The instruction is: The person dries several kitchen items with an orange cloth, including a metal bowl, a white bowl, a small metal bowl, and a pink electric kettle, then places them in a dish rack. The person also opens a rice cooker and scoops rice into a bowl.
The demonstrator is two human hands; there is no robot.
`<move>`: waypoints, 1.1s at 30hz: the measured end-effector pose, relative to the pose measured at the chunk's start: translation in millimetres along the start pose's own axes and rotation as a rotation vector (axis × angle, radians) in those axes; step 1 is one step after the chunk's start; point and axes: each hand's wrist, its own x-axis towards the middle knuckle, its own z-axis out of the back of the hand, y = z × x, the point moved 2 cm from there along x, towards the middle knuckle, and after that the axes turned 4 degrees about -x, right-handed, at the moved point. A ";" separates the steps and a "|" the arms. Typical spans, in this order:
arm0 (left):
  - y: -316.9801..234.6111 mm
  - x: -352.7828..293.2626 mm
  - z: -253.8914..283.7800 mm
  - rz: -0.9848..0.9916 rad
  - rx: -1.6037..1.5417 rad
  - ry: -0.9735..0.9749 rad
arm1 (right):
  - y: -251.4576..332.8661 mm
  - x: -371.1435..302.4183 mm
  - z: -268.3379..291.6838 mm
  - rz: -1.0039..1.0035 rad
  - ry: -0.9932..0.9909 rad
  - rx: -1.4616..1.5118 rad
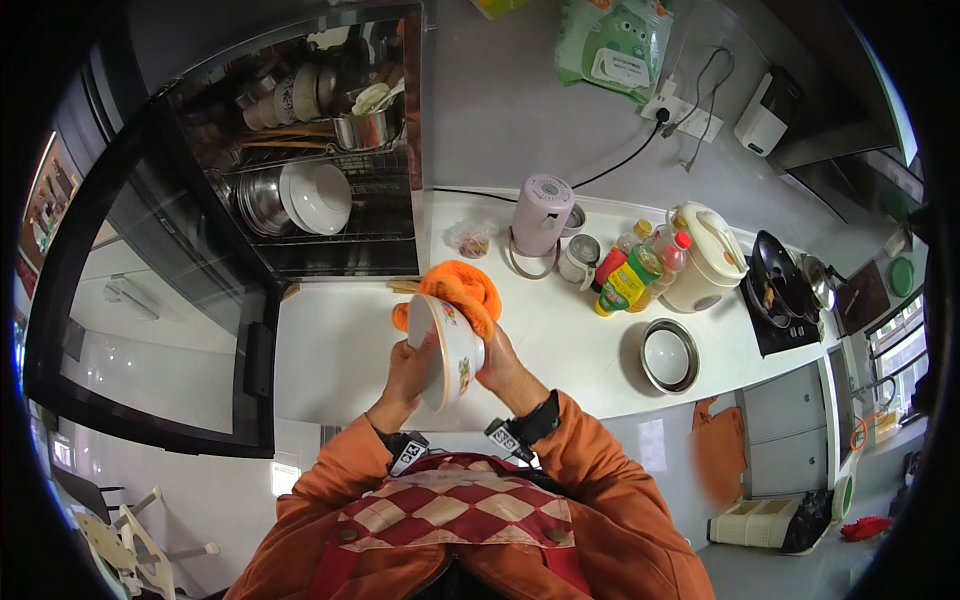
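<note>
Head view, and the danger's right at my left hand (403, 372): forearm angled up from below, fingers clamped on the rim of the tipped floral bowl (456, 352), and if that pinch slackens on the smooth wall, I reckon it slips. My right hand (500, 366) slants in against the outer side, its fingers hidden behind bowl and orange cloth (468, 288), so I can't tell their grip; a drop could hit the white surface (590, 350) below.

Nothing reads clearly: tiny print on the green package (612, 45), upper centre; blurred yellow label (622, 285) on the green bottle (646, 262), right of centre; black-and-white code tags (408, 457) at both wrists (383, 418).
</note>
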 end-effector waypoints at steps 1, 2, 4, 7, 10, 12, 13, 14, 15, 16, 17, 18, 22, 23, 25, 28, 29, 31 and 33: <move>-3.0 2.8 2.4 -0.116 0.037 -0.104 | -5.6 -0.4 -0.3 0.042 -0.027 0.021; -6.4 4.0 3.3 -0.293 0.086 -0.141 | -11.2 -1.9 0.7 0.024 -0.101 0.064; -7.4 6.8 4.9 -0.389 0.174 -0.227 | -17.0 -3.8 -0.6 0.022 -0.059 0.111; -5.1 9.1 6.9 -0.515 0.272 -0.269 | -19.4 -10.7 3.6 -0.037 -0.154 0.142; -8.5 20.9 16.3 -0.595 0.348 -0.359 | -16.8 -18.9 8.5 -0.070 -0.262 0.116; -13.9 27.2 25.5 -0.649 0.439 -0.379 | -12.4 -25.4 9.9 -0.051 -0.288 0.051; -16.2 27.9 30.4 -0.658 0.476 -0.387 | -8.7 -28.0 9.3 0.011 -0.284 -0.036; -18.5 27.7 34.6 -0.656 0.513 -0.377 | -3.8 -30.6 8.9 0.083 -0.292 -0.122; -21.1 27.6 37.5 -0.644 0.544 -0.364 | 1.6 -33.8 10.0 0.117 -0.377 -0.215; -22.9 27.2 38.8 -0.612 0.574 -0.347 | 6.5 -34.7 7.1 0.142 -0.259 -0.279; -23.5 25.2 38.2 -0.577 0.589 -0.292 | 12.4 -36.5 6.8 0.127 -0.221 -0.350; -23.5 22.5 36.7 -0.521 0.603 -0.237 | 17.9 -37.2 5.5 0.140 -0.148 -0.414; -25.1 13.4 23.9 -0.425 0.595 -0.104 | 25.2 -28.9 4.0 0.096 -0.113 -0.436; -25.1 10.4 21.0 -0.464 0.564 -0.135 | 24.8 -26.4 6.4 0.068 -0.164 -0.450; -28.1 5.1 17.3 -0.660 0.645 -0.167 | 20.3 -21.4 10.4 0.037 -0.185 -0.474; -29.6 -0.7 18.8 -0.803 0.738 -0.041 | 9.6 -17.5 18.9 -0.079 -0.130 -0.452; -29.7 -0.7 19.4 -0.834 0.747 0.027 | 6.2 -16.3 22.4 -0.144 -0.139 -0.457; -29.1 -2.4 22.6 -0.886 0.744 0.048 | 1.0 -15.2 27.5 -0.181 -0.112 -0.449; -27.5 -4.2 23.9 -0.896 0.721 0.036 | -3.0 -12.7 30.0 -0.226 -0.110 -0.441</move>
